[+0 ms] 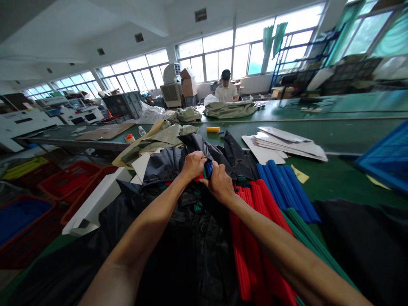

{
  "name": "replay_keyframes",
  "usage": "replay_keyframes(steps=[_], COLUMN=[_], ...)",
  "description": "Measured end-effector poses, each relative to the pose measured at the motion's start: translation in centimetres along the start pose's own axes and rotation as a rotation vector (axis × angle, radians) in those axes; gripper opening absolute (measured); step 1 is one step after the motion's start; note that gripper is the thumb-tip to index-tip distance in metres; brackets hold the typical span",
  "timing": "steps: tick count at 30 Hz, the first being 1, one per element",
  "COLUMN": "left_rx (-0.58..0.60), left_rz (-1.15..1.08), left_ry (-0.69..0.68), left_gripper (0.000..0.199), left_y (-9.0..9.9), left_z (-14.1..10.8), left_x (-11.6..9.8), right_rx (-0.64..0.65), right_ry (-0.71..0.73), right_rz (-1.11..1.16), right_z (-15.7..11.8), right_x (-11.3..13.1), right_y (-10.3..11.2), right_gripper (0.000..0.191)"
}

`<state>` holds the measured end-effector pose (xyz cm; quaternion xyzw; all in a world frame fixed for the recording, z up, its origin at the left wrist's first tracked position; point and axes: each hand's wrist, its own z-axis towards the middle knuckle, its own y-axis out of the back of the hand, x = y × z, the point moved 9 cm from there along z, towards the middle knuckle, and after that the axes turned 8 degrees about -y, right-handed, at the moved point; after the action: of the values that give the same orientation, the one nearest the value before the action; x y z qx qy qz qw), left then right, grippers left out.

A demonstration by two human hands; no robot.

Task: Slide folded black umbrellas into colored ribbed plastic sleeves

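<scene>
Black fabric (165, 163) lies bunched across the near side of the green table. My left hand (194, 165) is closed on the fabric's edge at the centre. Close beside it on the right, my right hand (219, 182) is closed around the end of a blue piece (209, 168), partly hidden by the fingers. Bits of red and green show between and below the hands. Red ribbed strips (245, 242) lie under my right forearm, with blue strips (287, 187) and green strips (310, 236) to their right.
White flat sheets (283, 142) lie beyond the blue strips. A yellow roll (213, 129) rests on the table (344, 131). Red crates (72, 180) and a long white box (95, 199) are at the left, a blue crate (387, 155) at the right. A person (226, 89) sits across the table.
</scene>
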<state>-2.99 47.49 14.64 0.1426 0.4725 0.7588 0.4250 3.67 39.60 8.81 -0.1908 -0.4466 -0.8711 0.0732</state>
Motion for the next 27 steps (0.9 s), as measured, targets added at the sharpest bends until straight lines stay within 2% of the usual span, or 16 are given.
replay_keyframes(steps=[3,7,9,11,14,16,18,20,22,24,27], left_rx=[0.043,0.155,0.177,0.182,0.189,0.179,0.127,0.022,-0.044,0.056,0.417], left_rz=[0.078,0.231,0.284,0.297,0.290,0.299,0.314,0.299,0.210,0.054,-0.147], left_ry=[0.004,0.001,-0.011,-0.016,-0.002,0.015,0.035,0.049,0.051,0.041,0.047], left_gripper=[0.015,0.010,0.010,0.015,0.020,0.022,0.026,0.030,0.025,0.023,0.030], left_y=[-0.4,-2.4,-3.1,-3.5,-3.2,-2.3,-1.0,0.4,0.9,-1.1,-7.1], left_z=[-0.7,-1.9,-2.5,-2.9,-3.2,-3.8,-5.1,-7.8,-11.9,-17.3,-26.8], left_x=[1.4,3.1,3.3,3.1,2.6,2.0,0.8,-1.3,-4.3,-8.3,-14.9], right_rx=[0.032,0.250,0.337,0.346,0.207,0.128,0.083,0.110,0.141,0.244,0.289], right_ry=[-0.063,-0.202,-0.179,-0.101,-0.056,-0.083,-0.134,-0.206,-0.307,-0.309,-0.200], right_rz=[0.044,-0.013,-0.020,0.004,0.073,0.117,0.126,0.086,-0.001,-0.075,-0.195], right_z=[1.2,2.1,2.2,1.9,-0.6,-4.3,-9.6,-16.1,-23.3,-30.1,-37.2], right_x=[0.0,-0.4,-0.4,-0.7,-3.2,-6.3,-10.3,-14.4,-18.2,-20.0,-19.6], right_y=[-1.1,-3.7,-3.9,-2.7,1.5,4.4,6.8,8.3,9.6,9.7,9.7], right_gripper=[0.070,0.073,0.079,0.080,0.065,0.052,0.045,0.041,0.039,0.037,0.034])
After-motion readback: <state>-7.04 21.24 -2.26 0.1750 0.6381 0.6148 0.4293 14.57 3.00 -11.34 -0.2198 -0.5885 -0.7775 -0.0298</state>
